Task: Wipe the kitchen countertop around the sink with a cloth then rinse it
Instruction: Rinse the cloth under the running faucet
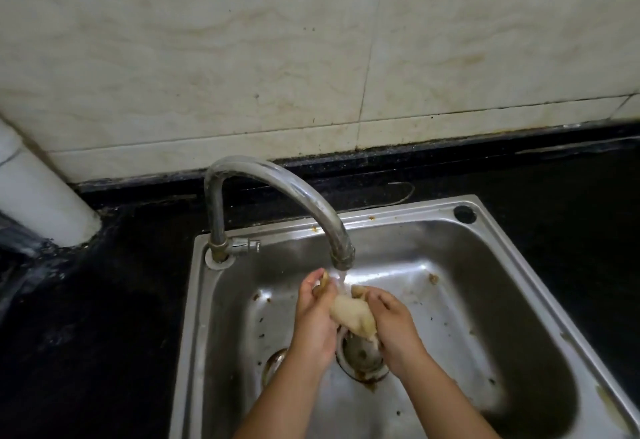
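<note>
- We see the cloth (349,315), a pale, sodden wad, held over the basin of the steel sink (512,230), directly above the drain (360,357) and just below the spout of the curved tap (277,182).
- Our left hand (313,317) has its fingers curled round the far end of the wad; our right hand (393,322) grips the near end. Both hands grasp the cloth, neither is released.
- A thin stream of water (341,277) falls from the spout and meets the cloth between the two hands.
- We judge the step in hand to be the rinse, with the wiping of the dark countertop (104,317) apparently done; whether the countertop is clean we cannot tell in this dim light.
- To rinse well, we should open the wad so water reaches the inner folds, then knead and squeeze it under the stream, turning it so each face is flushed.
- We should keep the cloth low in the basin so splashes do not land on the countertop.
- Brown specks lie on the basin floor and around the drain; we should keep the cloth from dragging through them.
- A final firm twist over the drain should follow, and then the tap's small lever (247,244) needs closing.
</note>
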Motion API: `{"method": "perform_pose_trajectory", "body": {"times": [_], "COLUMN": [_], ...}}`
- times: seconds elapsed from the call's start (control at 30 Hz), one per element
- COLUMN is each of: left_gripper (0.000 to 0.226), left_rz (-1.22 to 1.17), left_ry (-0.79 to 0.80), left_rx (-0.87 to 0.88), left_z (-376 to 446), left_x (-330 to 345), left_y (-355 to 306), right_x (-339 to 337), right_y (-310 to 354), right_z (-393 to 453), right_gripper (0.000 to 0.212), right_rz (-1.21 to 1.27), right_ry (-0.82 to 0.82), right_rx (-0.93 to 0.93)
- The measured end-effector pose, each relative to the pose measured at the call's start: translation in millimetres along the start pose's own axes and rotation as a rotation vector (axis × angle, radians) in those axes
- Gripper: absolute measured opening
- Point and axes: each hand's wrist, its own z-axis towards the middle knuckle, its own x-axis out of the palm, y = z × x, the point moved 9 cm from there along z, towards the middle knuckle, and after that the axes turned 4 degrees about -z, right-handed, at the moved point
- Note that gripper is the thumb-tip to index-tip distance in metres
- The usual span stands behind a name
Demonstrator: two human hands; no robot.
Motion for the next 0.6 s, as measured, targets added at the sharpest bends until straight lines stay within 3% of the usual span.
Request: {"method": "perform_pose_trajectory", "body": {"times": [0.13,0.17,0.23,0.37,0.5,0.6], "left_gripper": [0.046,0.045,0.02,0.052,0.058,0.045], "left_rz": [0.045,-0.019,-0.112,-0.092,0.08,-0.013], "left_ry": [-0.05,-0.064,-0.042,0.029,0.031,0.015], "left_rx": [-0.031,-0.087,-0.232,-0.425,-0.441,-0.423], "left_z": [7,6,4,7,8,16], "left_x": [-21,-22,-13,5,7,11], "left_y": [12,18,29,50,57,51], "right_x": [-19,-15,-2,9,14,22], "right_y": [35,42,50,40,38,44], "right_z": [-2,-7,-17,-24,-27,-30], "right_gripper": [0.027,0.026,0.026,0.037,0.032,0.044], "right_rz": [-0.121,-0.17,-0.261,-0.424,-0.504,-0.582], "right_ry": [-0.132,-0.097,-0.016,-0.01,-0.002,-0.02], "right_rx": [-0.222,-0.284,-0.383,-0.449,-0.542,-0.653]}}
